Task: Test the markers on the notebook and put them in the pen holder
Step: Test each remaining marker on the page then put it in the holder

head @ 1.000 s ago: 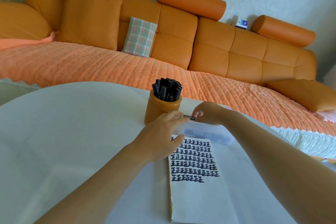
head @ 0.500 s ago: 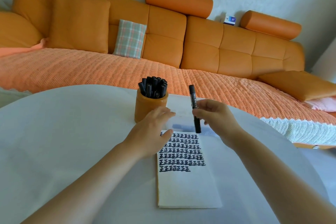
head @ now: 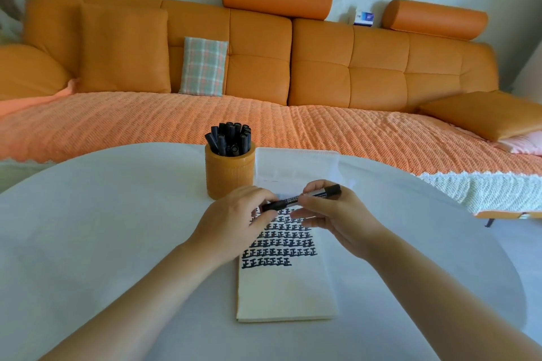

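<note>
Black marker [head: 302, 199] held over a notebook [head: 286, 287] bearing rows of 正.
The left hand [head: 234, 220] pinches one end, the right hand [head: 337, 217] its barrel.

Black marker [head: 302, 199]; orange pen holder [head: 229, 174]; cream notebook [head: 286, 290] patterned with black marks; orange sofa [head: 322, 67]; plaid cushion [head: 203, 66].

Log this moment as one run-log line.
marker: level above notebook | left hand: pinches one end | right hand: grips barrel | pen holder: holds markers
</note>
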`<state>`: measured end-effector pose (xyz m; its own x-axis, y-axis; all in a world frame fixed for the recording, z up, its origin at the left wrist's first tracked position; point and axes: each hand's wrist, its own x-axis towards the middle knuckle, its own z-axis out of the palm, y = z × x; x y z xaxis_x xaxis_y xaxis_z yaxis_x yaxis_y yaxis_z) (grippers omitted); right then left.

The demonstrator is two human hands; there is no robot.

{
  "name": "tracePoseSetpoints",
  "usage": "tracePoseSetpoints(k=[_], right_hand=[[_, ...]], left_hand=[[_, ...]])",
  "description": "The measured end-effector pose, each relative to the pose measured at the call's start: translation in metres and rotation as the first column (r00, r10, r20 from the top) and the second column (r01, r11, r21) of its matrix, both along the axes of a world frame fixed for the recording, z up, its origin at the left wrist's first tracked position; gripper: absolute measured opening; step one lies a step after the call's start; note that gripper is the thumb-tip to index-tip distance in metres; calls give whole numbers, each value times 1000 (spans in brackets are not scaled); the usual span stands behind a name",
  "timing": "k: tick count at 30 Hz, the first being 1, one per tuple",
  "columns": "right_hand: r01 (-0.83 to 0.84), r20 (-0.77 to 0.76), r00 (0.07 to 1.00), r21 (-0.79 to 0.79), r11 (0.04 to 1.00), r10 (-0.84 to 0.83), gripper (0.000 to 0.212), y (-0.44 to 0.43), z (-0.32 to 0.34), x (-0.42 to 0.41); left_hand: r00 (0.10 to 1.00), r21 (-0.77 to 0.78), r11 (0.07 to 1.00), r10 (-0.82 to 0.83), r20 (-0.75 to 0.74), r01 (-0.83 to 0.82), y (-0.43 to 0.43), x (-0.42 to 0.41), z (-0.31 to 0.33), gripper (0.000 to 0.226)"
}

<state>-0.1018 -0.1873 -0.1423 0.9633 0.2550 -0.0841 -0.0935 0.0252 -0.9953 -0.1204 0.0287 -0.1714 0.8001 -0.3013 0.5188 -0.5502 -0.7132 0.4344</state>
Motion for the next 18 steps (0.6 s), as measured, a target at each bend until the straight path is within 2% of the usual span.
tracePoseSetpoints(k=[2, 4, 6, 8, 12, 14, 18], right_hand=[[-1, 37, 999, -70, 998, 4, 5, -5, 2, 0], [24, 151, 988, -291, 956, 22, 2, -9, 1, 0], [70, 294, 950, -528, 846, 105, 12, -9, 0, -3], [84, 378, 895, -666, 741, 239, 22, -7, -3, -9], [96, 432, 800, -777, 622, 416, 12, 1, -5, -19], [140, 435, 781, -822, 552, 449, 17, 2, -4, -17], [189, 448, 729, -858, 477, 517, 25, -2, -5, -15]], left_hand=[[1000, 12, 1000, 7, -4, -7, 5, 0, 0, 18], [1000, 38, 999, 15, -1, -15, 10, -2, 1, 16], [1000, 70, 997, 18, 3, -18, 11, -4, 2, 15], [1000, 92, 996, 9, 18, -10, 9, -7, 3, 15], [998, 73, 997, -40, 58, 36, -2, -14, 5, 17], [997, 63, 997, -48, 65, 44, -6, -15, 5, 18], [996, 83, 995, -56, 63, 51, -7, -16, 2, 18]])
